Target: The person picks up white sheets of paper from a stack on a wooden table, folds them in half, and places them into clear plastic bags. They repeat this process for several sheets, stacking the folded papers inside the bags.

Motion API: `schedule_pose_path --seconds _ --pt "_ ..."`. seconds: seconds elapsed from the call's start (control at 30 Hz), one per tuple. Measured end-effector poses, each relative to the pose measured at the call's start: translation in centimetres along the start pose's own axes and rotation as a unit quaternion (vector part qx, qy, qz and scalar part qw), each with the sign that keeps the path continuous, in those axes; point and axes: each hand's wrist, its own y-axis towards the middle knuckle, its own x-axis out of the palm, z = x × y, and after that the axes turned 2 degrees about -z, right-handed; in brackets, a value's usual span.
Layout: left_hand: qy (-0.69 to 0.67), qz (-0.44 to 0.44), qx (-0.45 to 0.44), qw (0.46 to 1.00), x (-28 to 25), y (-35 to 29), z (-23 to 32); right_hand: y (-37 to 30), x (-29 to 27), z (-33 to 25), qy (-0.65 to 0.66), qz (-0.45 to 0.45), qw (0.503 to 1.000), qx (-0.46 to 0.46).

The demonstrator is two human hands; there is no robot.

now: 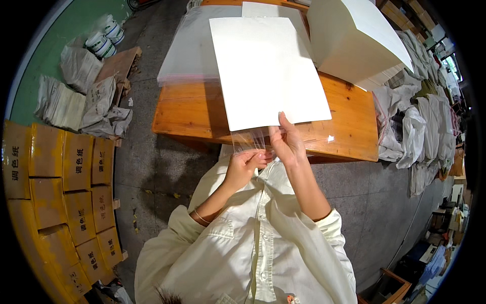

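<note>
A white sheet or thin stack of paper [271, 73] lies tilted over the wooden table, its near edge toward me. My right hand [288, 142] grips that near edge, thumb on top and fingers underneath. Below the paper, a clear plastic sleeve [248, 138] hangs out toward me in creases. My left hand [244, 168] pinches the sleeve's near end with closed fingers, close to my shirt front. How far the paper sits inside the sleeve I cannot tell.
On the wooden table [187, 109] are a pile of clear plastic sleeves [191, 48] at the left and a tall white paper stack [344, 45] at the right. Taped cartons [78, 202] are stacked left. Wrapped bundles [61, 104] and crumpled sacks [400, 121] flank the table.
</note>
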Motion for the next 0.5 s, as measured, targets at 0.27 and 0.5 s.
schedule_pose_path --seconds 0.27,0.5 --pt "-0.051 0.020 -0.065 0.996 -1.6 -0.2 0.4 1.9 -1.6 1.0 0.020 -0.007 0.999 -0.039" --pt "-0.030 -0.004 -0.145 0.989 -2.4 -0.8 -0.3 1.5 -2.6 -0.4 -0.156 0.029 0.986 0.059"
